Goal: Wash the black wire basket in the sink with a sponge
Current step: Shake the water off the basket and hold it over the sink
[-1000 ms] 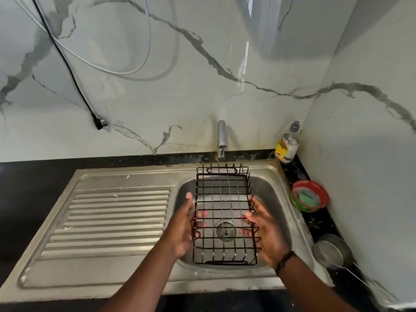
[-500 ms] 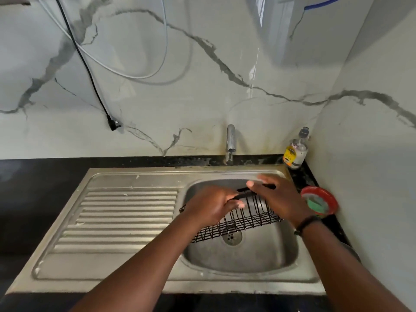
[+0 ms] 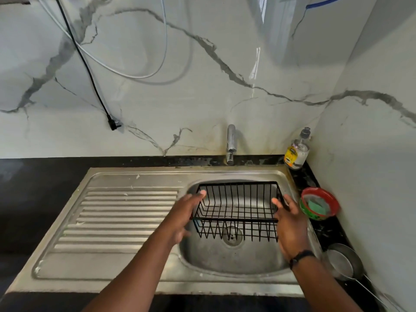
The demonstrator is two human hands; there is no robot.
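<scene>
Basket (image 3: 236, 208) upright over sink (image 3: 225, 262), long axis left-right; left hand (image 3: 182, 218), right hand (image 3: 290, 224) flat-fingered against its ends

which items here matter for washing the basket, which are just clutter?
Job: black wire basket between left hand and right hand; steel sink; chrome tap; green sponge in red bowl; soap bottle.
Lying about: black plug; metal strainer.

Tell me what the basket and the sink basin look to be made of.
Black wire basket: thin metal rods, probably coated or painted black; the open grid shows the basin through it. Sink: apparently stainless steel, dull brushed grey with soft reflections, pressed drainboard ridges and scuffs.
</scene>
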